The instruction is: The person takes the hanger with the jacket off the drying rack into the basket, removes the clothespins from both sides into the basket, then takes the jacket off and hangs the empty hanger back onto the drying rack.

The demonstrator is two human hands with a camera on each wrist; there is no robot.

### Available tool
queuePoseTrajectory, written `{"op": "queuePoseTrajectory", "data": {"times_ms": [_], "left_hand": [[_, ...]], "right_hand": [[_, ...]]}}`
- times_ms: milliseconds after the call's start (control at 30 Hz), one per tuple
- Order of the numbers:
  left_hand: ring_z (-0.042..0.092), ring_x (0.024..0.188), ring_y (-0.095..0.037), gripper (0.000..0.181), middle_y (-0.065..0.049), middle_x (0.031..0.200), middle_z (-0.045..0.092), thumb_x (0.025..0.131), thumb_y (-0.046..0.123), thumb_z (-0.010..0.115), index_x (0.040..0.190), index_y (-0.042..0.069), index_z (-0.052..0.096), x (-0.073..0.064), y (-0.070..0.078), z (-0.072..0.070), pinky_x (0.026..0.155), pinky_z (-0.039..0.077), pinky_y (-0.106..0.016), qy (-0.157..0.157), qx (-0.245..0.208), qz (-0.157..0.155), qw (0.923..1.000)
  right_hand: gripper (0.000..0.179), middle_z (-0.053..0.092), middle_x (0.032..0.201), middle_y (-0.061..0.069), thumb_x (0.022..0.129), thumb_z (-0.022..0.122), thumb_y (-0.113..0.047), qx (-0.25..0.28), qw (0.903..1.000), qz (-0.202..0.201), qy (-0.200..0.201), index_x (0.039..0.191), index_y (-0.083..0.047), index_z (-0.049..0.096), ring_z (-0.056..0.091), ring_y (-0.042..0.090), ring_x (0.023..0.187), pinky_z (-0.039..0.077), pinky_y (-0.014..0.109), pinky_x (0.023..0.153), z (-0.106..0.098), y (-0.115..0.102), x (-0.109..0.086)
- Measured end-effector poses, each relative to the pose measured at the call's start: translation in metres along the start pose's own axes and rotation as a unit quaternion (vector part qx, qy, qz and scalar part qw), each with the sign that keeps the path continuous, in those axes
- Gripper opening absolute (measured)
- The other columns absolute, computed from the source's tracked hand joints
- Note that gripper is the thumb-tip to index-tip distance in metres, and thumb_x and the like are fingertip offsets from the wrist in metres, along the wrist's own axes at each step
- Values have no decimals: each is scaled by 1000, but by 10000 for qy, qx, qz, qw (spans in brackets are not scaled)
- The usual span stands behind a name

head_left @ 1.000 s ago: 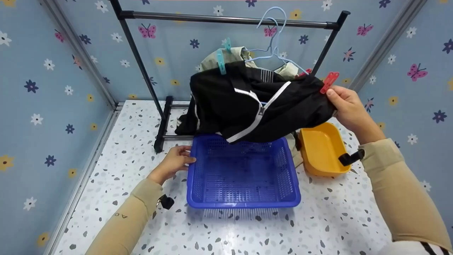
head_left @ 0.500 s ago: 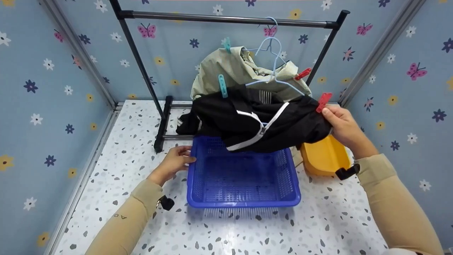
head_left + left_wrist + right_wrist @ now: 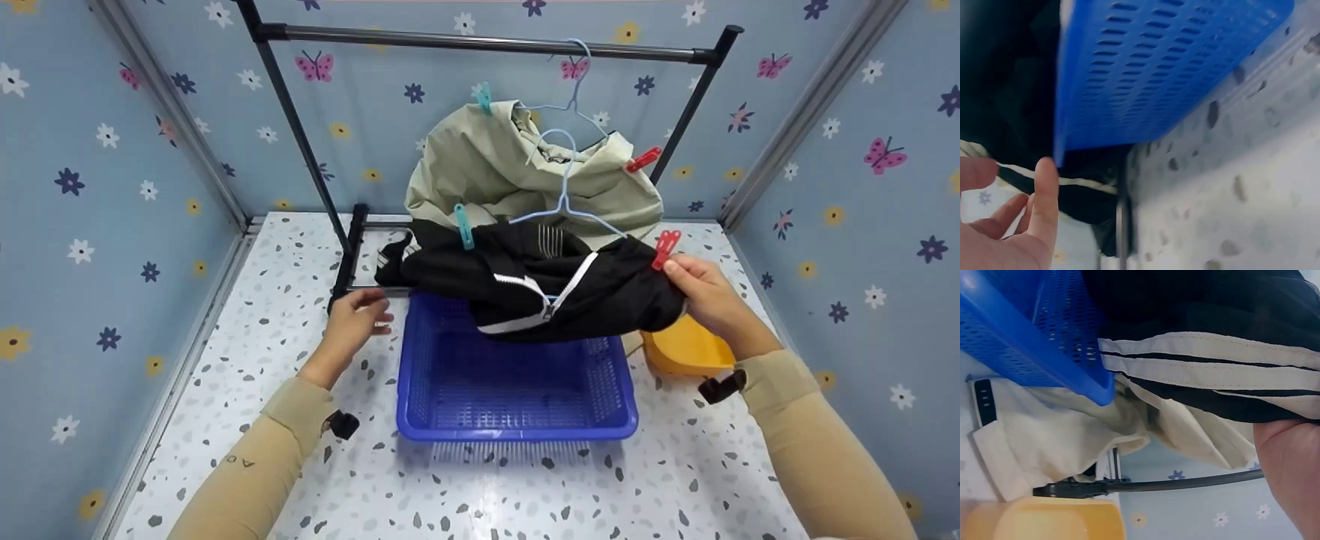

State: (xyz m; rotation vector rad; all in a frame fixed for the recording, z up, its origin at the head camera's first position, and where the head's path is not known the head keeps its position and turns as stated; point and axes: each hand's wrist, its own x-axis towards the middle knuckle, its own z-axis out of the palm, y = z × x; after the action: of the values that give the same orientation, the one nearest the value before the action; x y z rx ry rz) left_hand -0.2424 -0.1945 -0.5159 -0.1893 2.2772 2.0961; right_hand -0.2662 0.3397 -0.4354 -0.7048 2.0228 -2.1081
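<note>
My right hand (image 3: pixel 709 296) grips the shoulder of a black zip jacket (image 3: pixel 600 300), its thumb by a red clothespin (image 3: pixel 665 250). The jacket hangs on a light-blue hanger (image 3: pixel 564 184), with a teal clothespin (image 3: pixel 464 227) at the other shoulder. It is held over the back of a blue plastic basket (image 3: pixel 517 433). White stripes line its sleeve (image 3: pixel 1213 363) in the right wrist view. My left hand (image 3: pixel 349 326) is just left of the basket, fingers loosely bent and holding nothing. In the left wrist view its fingers (image 3: pixel 1045 197) show near the basket's edge.
Behind, a sage-green jacket (image 3: pixel 465 161) hangs on a black rack's bar (image 3: pixel 420 39), clipped by a teal clothespin (image 3: pixel 484 97) and a red one (image 3: pixel 643 159). A yellow tub (image 3: pixel 686 349) stands right of the basket. Flowered walls enclose the speckled floor (image 3: pixel 480 495).
My right hand has lowered the black jacket and its hanger from the bar's height toward the basket. My left hand has let go of the basket rim and drawn slightly left.
</note>
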Motion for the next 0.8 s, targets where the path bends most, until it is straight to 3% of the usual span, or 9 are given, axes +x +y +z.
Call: {"op": "queuePoseTrajectory", "data": {"times_ms": [133,233,333,433,533,633,700,800], "left_hand": [[69,90,3,33,-25,128,69,108,3,58,135,-14,64,0,15,-4,83,62,-20,352,220,950,9946],[68,98,3,27,-27,127,71,106,-1,61,128,-14,69,-2,25,-5,90,58,-17,436,369,1864,9808],[69,105,0,22,-27,125,72,104,-4,64,123,-12,72,-7,33,-4,94,56,-15,276,480,2634,9631],[70,107,-2,22,-26,124,72,101,-5,68,122,-10,74,-13,40,-1,95,56,-16,-49,639,3128,9476],[71,109,-7,24,-25,122,74,99,-6,72,122,-10,74,-16,44,4,98,56,-17,-369,764,3481,9336],[72,107,-8,24,-23,118,77,97,-6,74,120,-9,75,-17,45,8,97,57,-18,-596,919,3678,9234],[74,106,-12,24,-22,117,77,97,-5,75,121,-10,75,-18,45,10,95,58,-18,-731,1047,3602,9241],[76,104,-17,26,-20,118,78,98,-1,77,123,-8,75,-20,46,11,91,59,-19,-890,1369,3201,9332]], "right_hand": [[39,77,91,-5,116,39,-3,-92,9999,-118,-87,104,-12,76,72,3,76,59,18,68,3,11,-4],[37,75,89,-6,116,41,-3,-273,9996,-37,-78,103,-11,75,71,3,75,58,18,67,6,17,-7],[32,72,88,-6,116,44,-4,-526,9986,113,4,102,-1,73,67,3,74,57,19,67,9,22,-10],[29,69,87,-5,114,46,-2,-921,9956,115,155,101,14,67,63,4,78,54,19,72,14,27,-12],[27,69,89,-6,113,47,1,-1179,9925,133,302,105,23,60,61,6,82,51,21,77,18,32,-15],[28,71,91,-7,113,48,-1,-1179,9922,286,280,109,25,60,63,6,84,53,20,79,21,37,-17],[30,71,92,-7,114,48,-3,-1132,9926,397,192,109,24,59,64,5,83,54,20,77,23,40,-18],[31,71,91,-7,115,48,-7,-1100,9927,486,50,108,19,63,64,5,83,55,20,77,26,44,-19]]}}
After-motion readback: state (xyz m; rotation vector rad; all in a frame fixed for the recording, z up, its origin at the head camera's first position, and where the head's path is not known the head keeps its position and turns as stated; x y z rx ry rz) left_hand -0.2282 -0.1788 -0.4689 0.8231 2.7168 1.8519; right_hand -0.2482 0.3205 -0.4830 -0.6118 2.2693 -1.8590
